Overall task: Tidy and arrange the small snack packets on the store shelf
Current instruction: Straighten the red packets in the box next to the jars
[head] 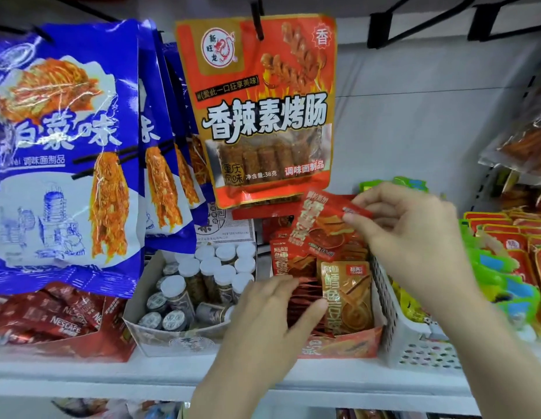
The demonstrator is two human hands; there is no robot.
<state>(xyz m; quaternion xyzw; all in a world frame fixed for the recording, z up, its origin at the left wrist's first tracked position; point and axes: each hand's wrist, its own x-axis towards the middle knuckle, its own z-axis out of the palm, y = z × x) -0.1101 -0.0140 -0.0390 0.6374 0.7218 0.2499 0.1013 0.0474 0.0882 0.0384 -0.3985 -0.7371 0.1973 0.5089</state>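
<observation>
An open cardboard display box on the white shelf holds several small red snack packets standing in a row, with one orange-brown packet at the front right. My right hand pinches the top corner of a red packet and holds it tilted above the back of the box. My left hand rests with fingers spread on the tops of the red packets at the box's front left, pressing them back.
A box of small white-capped jars stands left of the snack box. Red Nescafe sachets lie at far left. Large blue bags and an orange bag hang above. A white perforated basket with green and red packets sits at right.
</observation>
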